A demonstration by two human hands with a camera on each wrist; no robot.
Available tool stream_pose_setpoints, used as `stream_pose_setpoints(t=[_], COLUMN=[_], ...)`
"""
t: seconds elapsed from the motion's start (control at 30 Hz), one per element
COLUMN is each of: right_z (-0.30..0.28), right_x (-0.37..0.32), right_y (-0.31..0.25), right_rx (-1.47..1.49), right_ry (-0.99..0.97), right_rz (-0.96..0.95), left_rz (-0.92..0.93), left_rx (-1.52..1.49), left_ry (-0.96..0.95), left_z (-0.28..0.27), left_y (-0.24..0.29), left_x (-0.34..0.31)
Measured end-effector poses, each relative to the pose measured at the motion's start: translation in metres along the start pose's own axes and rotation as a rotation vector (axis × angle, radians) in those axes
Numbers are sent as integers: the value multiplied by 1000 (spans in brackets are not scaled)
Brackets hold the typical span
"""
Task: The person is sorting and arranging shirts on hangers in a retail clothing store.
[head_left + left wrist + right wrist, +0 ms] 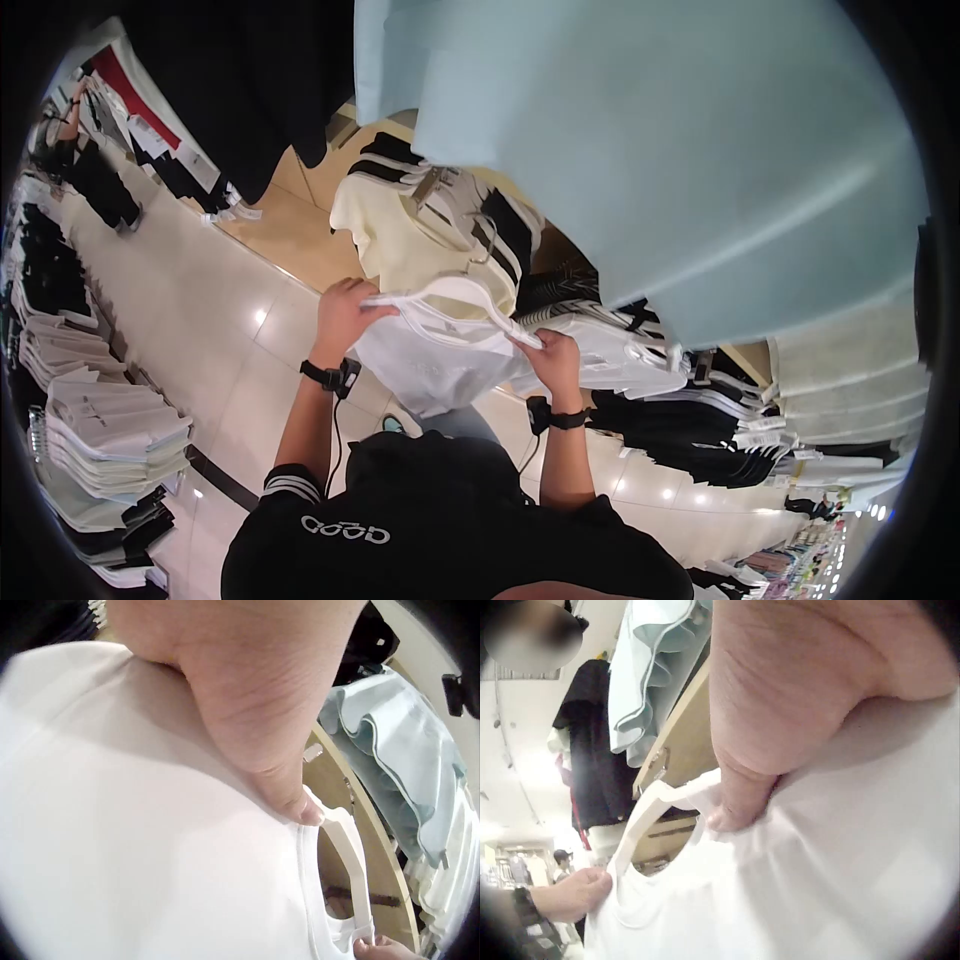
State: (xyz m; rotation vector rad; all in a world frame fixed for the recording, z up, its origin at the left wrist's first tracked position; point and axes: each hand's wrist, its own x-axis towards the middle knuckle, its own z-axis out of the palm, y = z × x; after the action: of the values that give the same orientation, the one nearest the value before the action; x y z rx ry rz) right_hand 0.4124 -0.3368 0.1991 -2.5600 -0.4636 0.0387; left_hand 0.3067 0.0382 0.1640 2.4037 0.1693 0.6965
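A white T-shirt (430, 368) hangs spread between both hands in front of the person, with a white hanger (462, 288) inside its neckline. At one shoulder, the left hand (347, 318) pinches the cloth over the hanger's end, thumb on top. The right hand (555, 360) grips the opposite shoulder in the same way. In the left wrist view, the left thumb (296, 804) presses beside the collar. The right thumb (739, 801) lies on the cloth near the neckline in the right wrist view. Fingers beneath the shirt are hidden. The hanger's metal hook (487, 238) points away from the person.
A cream top (400, 235) hangs just beyond the shirt. Large light blue garments (650, 150) hang overhead at right. Black clothes (680, 430) hang on a rack to the right. Folded shirts (105, 420) are stacked at left, and a person (95, 180) stands in the aisle.
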Motion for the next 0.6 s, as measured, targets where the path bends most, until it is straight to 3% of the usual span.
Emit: stream_pose_setpoints(t=[0.13, 0.2, 0.3, 0.37, 0.43, 0.47, 0.57, 0.6], right_z=[9, 32, 61, 71, 73, 74, 71, 72], right_x=[67, 104, 102, 100, 92, 78, 53, 38], right_y=[-24, -16, -39, -53, -50, -46, -55, -53], right_rx=[90, 121, 150, 134, 70, 47, -102, -30], right_ry=[-63, 96, 185, 238, 371, 243, 435, 344], right_rz=[29, -195, -270, -272, -244, -102, -18, 125], left_rz=[51, 89, -64, 9, 63, 48, 223, 265], left_rx=[25, 32, -6, 6, -100, -70, 93, -9], left_ry=[18, 40, -115, -127, -119, -89, 131, -1], left_z=[3, 7, 8, 3, 14, 7, 5, 15], left_y=[-26, -45, -84, -111, -111, -100, -57, -70], left_x=[61, 81, 86, 83, 88, 92, 103, 95])
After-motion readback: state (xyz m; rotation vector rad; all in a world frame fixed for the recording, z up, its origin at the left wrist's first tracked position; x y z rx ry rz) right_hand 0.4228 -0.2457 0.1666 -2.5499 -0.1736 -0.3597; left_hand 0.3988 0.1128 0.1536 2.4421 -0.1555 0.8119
